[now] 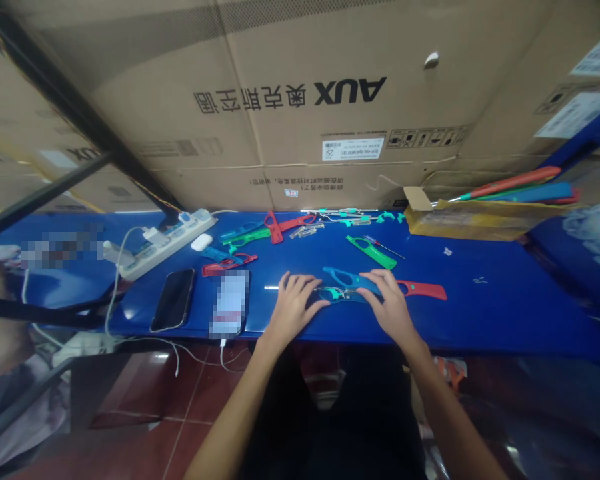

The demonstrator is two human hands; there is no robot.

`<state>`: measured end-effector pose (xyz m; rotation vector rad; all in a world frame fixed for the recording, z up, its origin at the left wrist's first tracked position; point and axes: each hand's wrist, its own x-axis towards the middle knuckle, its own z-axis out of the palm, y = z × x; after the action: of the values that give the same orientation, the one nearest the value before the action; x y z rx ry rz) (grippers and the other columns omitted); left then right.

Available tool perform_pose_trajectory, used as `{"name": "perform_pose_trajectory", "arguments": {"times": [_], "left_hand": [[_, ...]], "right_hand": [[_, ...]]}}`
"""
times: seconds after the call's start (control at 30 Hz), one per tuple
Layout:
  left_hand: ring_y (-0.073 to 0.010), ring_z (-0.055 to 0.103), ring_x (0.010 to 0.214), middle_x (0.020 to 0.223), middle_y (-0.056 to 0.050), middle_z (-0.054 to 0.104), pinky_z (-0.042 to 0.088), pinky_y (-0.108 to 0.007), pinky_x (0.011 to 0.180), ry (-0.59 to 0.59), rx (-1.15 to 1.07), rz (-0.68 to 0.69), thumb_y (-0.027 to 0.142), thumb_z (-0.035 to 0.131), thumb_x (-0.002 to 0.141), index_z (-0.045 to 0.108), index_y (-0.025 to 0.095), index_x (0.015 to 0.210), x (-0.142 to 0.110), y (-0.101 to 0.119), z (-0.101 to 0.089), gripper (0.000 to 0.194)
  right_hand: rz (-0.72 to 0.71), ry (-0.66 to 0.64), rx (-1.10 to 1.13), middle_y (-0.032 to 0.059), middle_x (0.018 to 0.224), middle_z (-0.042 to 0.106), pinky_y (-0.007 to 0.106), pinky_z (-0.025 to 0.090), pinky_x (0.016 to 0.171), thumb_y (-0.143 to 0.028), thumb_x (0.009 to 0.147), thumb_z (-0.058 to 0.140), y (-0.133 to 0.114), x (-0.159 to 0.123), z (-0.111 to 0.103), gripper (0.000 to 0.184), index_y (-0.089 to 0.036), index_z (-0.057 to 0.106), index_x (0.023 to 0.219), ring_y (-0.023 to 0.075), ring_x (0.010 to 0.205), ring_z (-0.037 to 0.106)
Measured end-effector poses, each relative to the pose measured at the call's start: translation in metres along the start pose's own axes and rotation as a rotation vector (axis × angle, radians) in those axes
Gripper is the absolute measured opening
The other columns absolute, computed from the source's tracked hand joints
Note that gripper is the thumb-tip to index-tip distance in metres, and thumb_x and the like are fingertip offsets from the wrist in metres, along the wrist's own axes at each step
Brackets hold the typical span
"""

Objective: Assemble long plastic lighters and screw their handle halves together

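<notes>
Near the table's front edge, my left hand (294,305) is closed over a thin metal lighter tube, whose tip (271,288) sticks out to the left. My right hand (389,308) is closed on the right end of the same lighter, a blue casing half (347,298) with a green trigger (335,293) and thin wires lying in it. Just behind, another blue casing half (341,275) reaches under or beside my right fingers; whether they touch it I cannot tell. A red casing half (426,289) lies right of my right hand. My fingertips partly hide the lighter.
Behind my hands lie a green casing half (373,252), a screwdriver (387,247), loose casings (247,235) and inner parts (350,215). A carton of casings (465,220) stands back right. Two phones (174,300), a power strip (167,243) and cables are left. A person sits far left.
</notes>
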<state>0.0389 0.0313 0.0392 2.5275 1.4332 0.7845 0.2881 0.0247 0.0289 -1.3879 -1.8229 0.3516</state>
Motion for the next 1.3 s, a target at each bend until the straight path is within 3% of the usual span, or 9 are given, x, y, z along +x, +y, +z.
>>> {"name": "perform_pose_trajectory", "arguments": {"times": [0.1,0.27,0.57,0.77,1.07,1.3], "left_hand": [[-0.0245,0.058,0.119,0.123,-0.006,0.067,0.027,-0.053,0.118,-0.049,0.030,0.064,0.046,0.057,0.097,0.062,0.025,0.125,0.002,0.003,-0.001,0.036],[-0.0222,0.060,0.116,0.120,-0.005,0.068,0.029,-0.051,0.117,-0.068,0.028,0.066,0.042,0.055,0.100,0.065,0.024,0.119,0.003,0.005,0.000,0.028],[-0.0232,0.058,0.114,0.118,-0.005,0.067,0.034,-0.051,0.114,-0.016,0.011,0.036,0.042,0.059,0.097,0.069,0.027,0.120,0.002,0.002,0.002,0.029],[-0.0231,0.059,0.115,0.120,-0.006,0.068,0.034,-0.050,0.114,-0.033,-0.006,0.050,0.041,0.058,0.098,0.067,0.025,0.122,0.001,-0.001,0.004,0.031],[-0.0241,0.059,0.115,0.121,-0.008,0.069,0.034,-0.050,0.114,0.065,-0.101,-0.083,0.045,0.063,0.095,0.058,0.022,0.130,-0.001,-0.004,0.002,0.043],[-0.0219,0.061,0.111,0.113,-0.003,0.073,0.036,-0.049,0.111,0.091,-0.147,-0.091,0.033,0.055,0.101,0.070,0.025,0.109,-0.001,-0.012,0.005,0.018]], "right_hand": [[0.073,0.055,0.049,0.0087,0.115,0.058,0.039,0.049,0.096,-0.048,0.099,0.052,0.000,0.001,-0.002,0.033,-0.025,0.066,0.119,0.0256,0.112,0.059],[0.076,0.042,0.067,0.0082,0.113,0.059,0.038,0.049,0.096,-0.047,0.098,0.054,-0.001,0.002,-0.003,0.032,-0.025,0.066,0.117,0.0249,0.111,0.060],[0.041,-0.058,0.053,0.0099,0.117,0.056,0.042,0.049,0.099,-0.049,0.099,0.053,-0.001,-0.001,0.001,0.034,-0.026,0.063,0.122,0.0271,0.114,0.060],[0.039,-0.054,0.039,0.0095,0.118,0.055,0.039,0.049,0.099,-0.046,0.099,0.053,-0.001,-0.002,0.001,0.033,-0.025,0.062,0.122,0.0261,0.114,0.059],[-0.122,-0.152,-0.063,0.0102,0.115,0.055,0.042,0.049,0.098,-0.043,0.100,0.053,0.000,-0.003,0.002,0.032,-0.026,0.062,0.126,0.0267,0.112,0.058],[-0.168,-0.194,-0.105,0.0102,0.110,0.058,0.045,0.052,0.093,-0.043,0.098,0.054,-0.001,-0.001,0.003,0.033,-0.026,0.063,0.125,0.0280,0.106,0.059]]}}
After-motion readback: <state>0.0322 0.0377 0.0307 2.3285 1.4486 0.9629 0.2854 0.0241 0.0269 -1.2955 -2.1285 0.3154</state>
